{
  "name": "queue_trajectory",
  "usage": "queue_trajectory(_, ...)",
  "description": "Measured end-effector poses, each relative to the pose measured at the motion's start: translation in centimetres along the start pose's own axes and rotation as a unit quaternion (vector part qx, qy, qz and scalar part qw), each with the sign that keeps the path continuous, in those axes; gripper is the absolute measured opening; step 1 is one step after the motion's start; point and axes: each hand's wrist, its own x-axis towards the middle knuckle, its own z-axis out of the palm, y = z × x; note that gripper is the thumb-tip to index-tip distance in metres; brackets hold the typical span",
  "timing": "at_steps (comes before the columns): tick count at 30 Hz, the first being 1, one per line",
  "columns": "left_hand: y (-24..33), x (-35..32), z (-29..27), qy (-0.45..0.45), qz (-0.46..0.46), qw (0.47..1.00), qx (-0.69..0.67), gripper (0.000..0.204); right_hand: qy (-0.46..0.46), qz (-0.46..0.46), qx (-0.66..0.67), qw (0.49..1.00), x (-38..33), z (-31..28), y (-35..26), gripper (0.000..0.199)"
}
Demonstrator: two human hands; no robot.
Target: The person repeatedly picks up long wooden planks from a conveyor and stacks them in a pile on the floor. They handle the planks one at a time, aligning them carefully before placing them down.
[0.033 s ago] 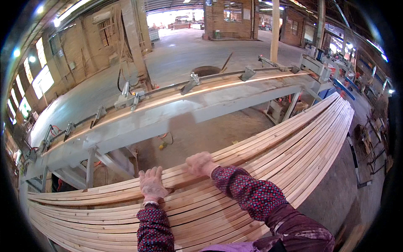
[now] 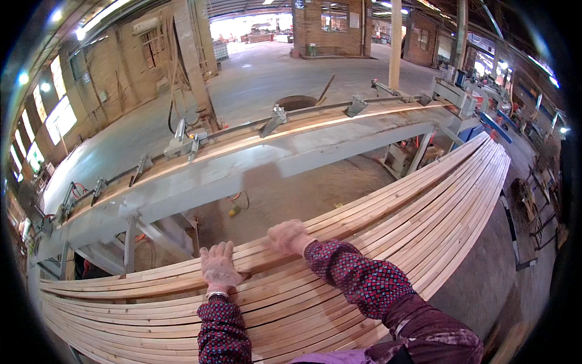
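Left hand (image 2: 219,267) flat, fingers together, palm down on top slat (image 2: 364,212) at far edge of stack (image 2: 388,267). Right hand (image 2: 290,236) curled over same slat's far edge, fingers hidden behind it; whether it grips, cannot tell. Slat long, thin, lies along stack edge nearest machine. Judgement: hands sit close together near one end, so slat likely to sag and whip; better to spread hands wider, keep slat level, slide it rather than lift. Beyond gap: long grey bench (image 2: 242,176) with clamps (image 2: 274,118), board (image 2: 315,124) already on it.
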Motion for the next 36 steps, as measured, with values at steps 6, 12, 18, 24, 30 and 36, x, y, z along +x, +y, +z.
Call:
queue_trajectory(6,-0.5,-0.1,0.9,0.04,0.016,0.999,-0.009,0.097,0.031,-0.019,0.001,0.999,1.0,1.8,0.6,0.056)
queue_trajectory(12,-0.1,0.0,0.4,-0.001,0.0,1.0,-0.023,0.11,0.042,-0.045,-0.011,0.998,1.1,2.5,1.1,0.056)
queue_trajectory(18,0.0,-0.1,0.4,-0.002,0.002,1.0,-0.01,0.109,0.013,-0.014,-0.006,1.0,1.0,2.0,0.9,0.055)
queue_trajectory(24,-0.2,-0.4,0.2,0.008,0.004,1.0,-0.011,0.107,0.013,-0.014,-0.009,1.0,0.8,1.8,0.3,0.054)
queue_trajectory(30,-0.1,-0.2,0.3,0.016,0.016,1.0,-0.018,0.107,0.055,-0.028,-0.023,0.998,1.9,4.0,1.5,0.051)
queue_trajectory(36,-0.2,-0.2,1.0,0.037,0.019,0.999,-0.018,0.106,0.056,-0.032,-0.032,0.997,1.6,3.9,1.5,0.05)
